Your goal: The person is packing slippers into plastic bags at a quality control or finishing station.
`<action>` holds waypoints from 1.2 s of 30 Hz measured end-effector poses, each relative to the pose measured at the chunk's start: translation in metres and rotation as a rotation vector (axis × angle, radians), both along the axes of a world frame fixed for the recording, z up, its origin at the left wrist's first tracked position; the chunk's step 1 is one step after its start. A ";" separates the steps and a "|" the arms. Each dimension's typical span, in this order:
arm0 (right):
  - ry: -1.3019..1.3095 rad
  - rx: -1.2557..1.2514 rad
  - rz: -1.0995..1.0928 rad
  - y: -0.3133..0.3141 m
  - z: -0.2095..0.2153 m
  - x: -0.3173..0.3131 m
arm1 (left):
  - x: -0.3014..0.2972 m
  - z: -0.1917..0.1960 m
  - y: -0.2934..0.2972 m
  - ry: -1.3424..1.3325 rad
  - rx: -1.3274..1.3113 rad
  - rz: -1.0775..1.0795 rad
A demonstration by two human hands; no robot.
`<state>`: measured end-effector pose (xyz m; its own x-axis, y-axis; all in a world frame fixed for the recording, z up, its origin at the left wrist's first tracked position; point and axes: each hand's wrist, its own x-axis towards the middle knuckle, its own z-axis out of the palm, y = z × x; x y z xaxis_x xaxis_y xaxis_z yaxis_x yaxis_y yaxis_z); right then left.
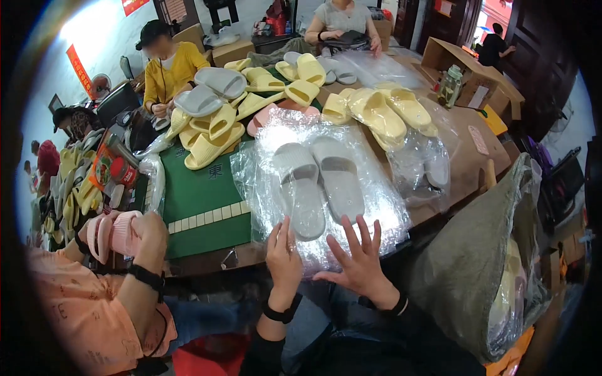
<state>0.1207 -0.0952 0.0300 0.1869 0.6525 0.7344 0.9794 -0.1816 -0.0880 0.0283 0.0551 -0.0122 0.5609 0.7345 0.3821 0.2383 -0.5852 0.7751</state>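
Note:
A pair of grey slide slippers lies side by side on a stack of clear plastic bags on the table in front of me. My left hand rests on the near edge of the plastic, just below the left slipper, fingers together. My right hand lies flat on the plastic with fingers spread, just below the right slipper. Neither hand grips anything.
Piles of yellow slippers and grey slippers cover the far table with its green mat. A person at my left holds pink slippers. A large sack stands at my right. Other people sit at the far side beside cardboard boxes.

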 end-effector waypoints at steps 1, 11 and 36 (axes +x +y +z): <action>0.087 -0.204 -0.044 0.006 0.005 0.006 | 0.001 0.000 -0.001 -0.042 -0.017 -0.021; 0.339 -0.221 -0.152 0.018 -0.020 0.032 | 0.011 0.025 -0.027 -0.184 -0.055 -0.455; -0.378 0.348 -0.499 0.017 0.091 0.334 | 0.012 -0.048 -0.015 0.321 0.425 -0.181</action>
